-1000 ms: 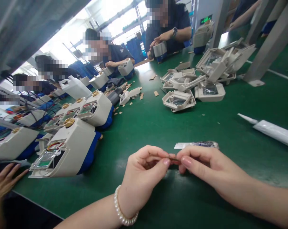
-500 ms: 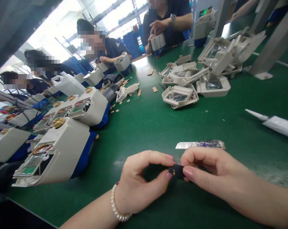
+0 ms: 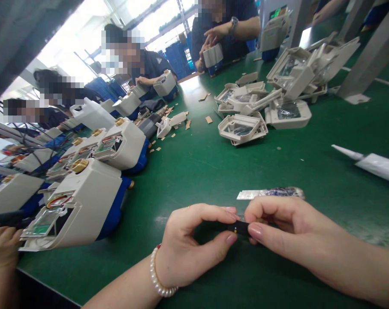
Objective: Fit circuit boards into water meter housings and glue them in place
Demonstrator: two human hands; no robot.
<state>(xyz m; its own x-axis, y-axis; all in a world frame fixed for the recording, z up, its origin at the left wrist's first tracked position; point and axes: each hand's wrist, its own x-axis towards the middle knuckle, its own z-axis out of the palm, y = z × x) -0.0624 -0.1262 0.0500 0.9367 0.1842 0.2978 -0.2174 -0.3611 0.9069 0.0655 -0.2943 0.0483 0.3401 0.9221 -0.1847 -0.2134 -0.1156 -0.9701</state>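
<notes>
A small black part (image 3: 240, 228) with tiny gold-coloured spots sits between my hands, low in the view; its exact kind I cannot make out. My right hand (image 3: 287, 234) pinches its right end between thumb and fingers. At the other end, the thumb and fingertips of my left hand (image 3: 194, 244) close on it; a pearl bracelet is around that wrist. Just beyond my right hand lies a knife-like strip with a pale flat end and a film-wrapped dark handle (image 3: 281, 192), partly covered by my fingers.
Cream-and-blue meter housings (image 3: 81, 201) with brass fittings stand in rows on the left. Cream plastic covers (image 3: 242, 128) are heaped at the back right. A white nozzle tube (image 3: 379, 167) lies right. A co-worker's hand (image 3: 3, 246) is at the left edge; other people sit farther back.
A co-worker's hand has come in at the left edge beside the nearest housing. My left thumb has shifted slightly right along the black part; my right hand is nearly still.
</notes>
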